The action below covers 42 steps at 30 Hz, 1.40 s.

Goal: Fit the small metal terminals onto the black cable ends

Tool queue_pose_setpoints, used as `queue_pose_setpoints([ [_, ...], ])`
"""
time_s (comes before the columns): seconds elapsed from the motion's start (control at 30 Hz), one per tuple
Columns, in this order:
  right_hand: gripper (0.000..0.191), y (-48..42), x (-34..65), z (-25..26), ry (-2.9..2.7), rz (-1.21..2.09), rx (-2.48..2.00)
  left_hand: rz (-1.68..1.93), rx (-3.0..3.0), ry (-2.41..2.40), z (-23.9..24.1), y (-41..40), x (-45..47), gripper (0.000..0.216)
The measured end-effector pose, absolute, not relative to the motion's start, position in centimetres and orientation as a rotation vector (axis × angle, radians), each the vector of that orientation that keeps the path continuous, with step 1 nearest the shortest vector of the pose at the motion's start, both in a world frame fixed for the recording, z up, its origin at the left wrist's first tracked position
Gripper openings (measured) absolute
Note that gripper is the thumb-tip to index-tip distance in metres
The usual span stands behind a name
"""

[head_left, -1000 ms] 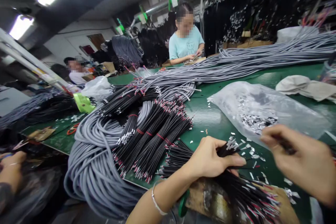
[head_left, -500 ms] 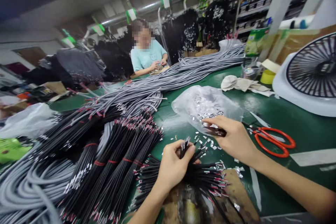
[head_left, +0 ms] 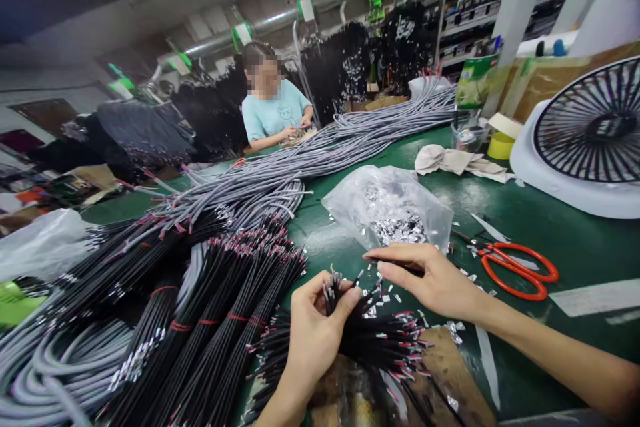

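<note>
Small bunch of thin black wires with silvery tips [head_left: 334, 292]: low centre, just above the green table top [head_left: 575, 240], over a loose heap of like wires [head_left: 385, 347]. Left hand [head_left: 313, 333] curled tight round it, tips upward. Right hand [head_left: 435, 280] just beside, thumb and forefinger pinching a single thin black wire [head_left: 400, 265]. Clear plastic bag of silvery metal bits [head_left: 390, 203] behind; orange-handled scissors [head_left: 515, 267] off right.
</note>
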State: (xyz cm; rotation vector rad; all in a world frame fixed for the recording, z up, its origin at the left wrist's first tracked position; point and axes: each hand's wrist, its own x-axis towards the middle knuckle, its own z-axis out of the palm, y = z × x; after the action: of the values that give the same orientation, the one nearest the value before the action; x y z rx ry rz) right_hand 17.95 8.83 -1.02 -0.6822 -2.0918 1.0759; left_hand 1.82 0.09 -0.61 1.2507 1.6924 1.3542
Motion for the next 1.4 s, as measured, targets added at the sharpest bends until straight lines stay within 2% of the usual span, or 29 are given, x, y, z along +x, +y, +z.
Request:
queue_pose_setpoints([
  [0.6, 0.023, 7.9, 17.4, -1.7, -2.125, 0.993, -0.581, 1.359, 1.229, 1.688, -0.7, 0.1, 2.0, 0.02],
  [0.9, 0.022, 7.8, 17.6, -1.8, -2.105, 0.982, -0.599, 1.228, 1.28, 1.591, -0.4, -0.1, 1.3, 0.022],
  [1.07, 0.016, 7.7, 17.8, -1.8, -1.999, 1.046, -0.649, 1.185, 1.298, 1.57, -0.3, -0.2, 1.7, 0.028],
  [1.2, 0.013, 7.4, 17.4, -2.0, -1.963, 1.103, -0.643, 1.133, 1.304, 1.553, -0.5, -0.1, 2.1, 0.024],
  [1.3, 0.025, 7.1, 17.0, -2.1, -1.86, 1.296, -0.692, 1.122, 1.323, 1.554, -0.6, 0.0, 2.2, 0.019],
  [1.4, 0.032, 7.2, 16.8, -2.2, -1.711, 1.753, -0.689, 1.133, 1.349, 1.534, -0.7, 0.0, 2.1, 0.017],
])
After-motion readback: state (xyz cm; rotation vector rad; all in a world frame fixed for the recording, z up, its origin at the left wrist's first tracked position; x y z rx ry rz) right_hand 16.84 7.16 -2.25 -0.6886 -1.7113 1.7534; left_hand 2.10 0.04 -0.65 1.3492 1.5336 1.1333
